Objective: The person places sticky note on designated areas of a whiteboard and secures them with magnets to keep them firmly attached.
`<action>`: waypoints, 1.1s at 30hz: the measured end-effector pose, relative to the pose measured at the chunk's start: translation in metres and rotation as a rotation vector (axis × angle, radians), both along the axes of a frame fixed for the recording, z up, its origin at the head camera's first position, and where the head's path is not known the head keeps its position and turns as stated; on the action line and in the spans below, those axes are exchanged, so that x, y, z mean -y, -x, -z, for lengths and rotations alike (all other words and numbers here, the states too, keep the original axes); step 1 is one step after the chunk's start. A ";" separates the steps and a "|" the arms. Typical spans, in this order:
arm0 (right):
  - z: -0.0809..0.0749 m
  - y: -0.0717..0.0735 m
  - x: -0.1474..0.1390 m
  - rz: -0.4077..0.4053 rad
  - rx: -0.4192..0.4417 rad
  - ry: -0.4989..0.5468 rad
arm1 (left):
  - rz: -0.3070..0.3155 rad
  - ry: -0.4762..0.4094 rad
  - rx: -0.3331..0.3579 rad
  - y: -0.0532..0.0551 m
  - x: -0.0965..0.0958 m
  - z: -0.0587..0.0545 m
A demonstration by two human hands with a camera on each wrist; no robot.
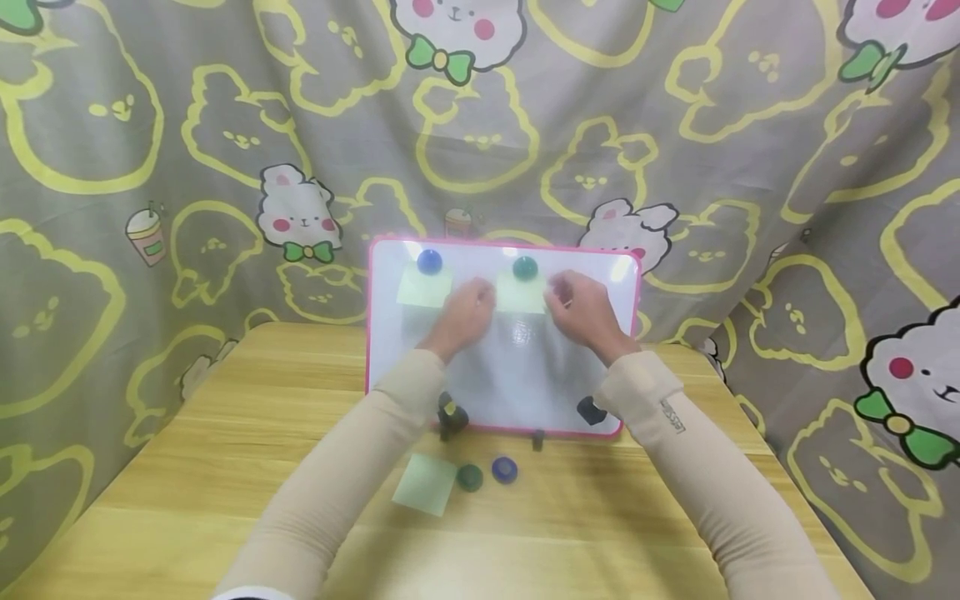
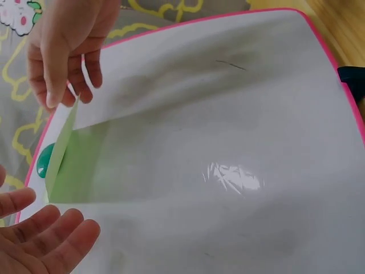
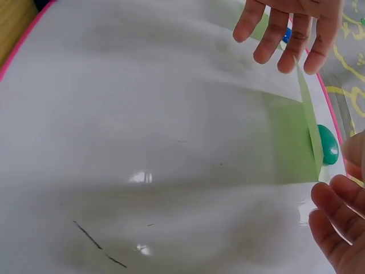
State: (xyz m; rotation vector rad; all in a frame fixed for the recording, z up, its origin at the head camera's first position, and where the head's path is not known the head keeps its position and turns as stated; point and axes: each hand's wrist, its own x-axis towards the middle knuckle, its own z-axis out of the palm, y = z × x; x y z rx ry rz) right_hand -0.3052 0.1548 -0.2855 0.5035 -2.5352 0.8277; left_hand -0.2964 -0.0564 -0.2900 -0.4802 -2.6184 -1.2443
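Note:
A pale green sticky note hangs on the whiteboard under a green round magnet; its lower part stands away from the board in both wrist views. My left hand is by the note's left edge, its fingers spread and relaxed in the left wrist view. By the right edge is my right hand, its fingers loosely bent with the tips near the note's corner. Neither hand plainly pinches the paper. To the left, a second sticky note hangs under a blue magnet.
On the wooden table before the board lie another sticky note, a green magnet and a blue magnet. Black clips stand at the board's lower edge. A patterned curtain hangs behind.

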 end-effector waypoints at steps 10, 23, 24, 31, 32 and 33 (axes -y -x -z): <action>0.016 -0.010 0.000 -0.026 0.006 0.017 | -0.004 0.022 -0.027 -0.012 0.014 0.011; 0.038 -0.026 0.003 -0.061 0.030 0.007 | 0.004 0.016 -0.024 -0.027 0.036 0.033; 0.040 -0.027 0.003 -0.067 0.031 0.006 | 0.001 0.024 -0.025 -0.027 0.037 0.035; 0.057 -0.030 0.007 -0.131 -0.015 0.013 | -0.008 0.048 -0.009 -0.032 0.046 0.051; 0.059 -0.031 0.007 -0.144 -0.025 0.019 | -0.006 0.053 -0.008 -0.033 0.047 0.053; 0.061 -0.032 0.008 -0.156 -0.032 0.026 | -0.005 0.059 -0.006 -0.034 0.048 0.055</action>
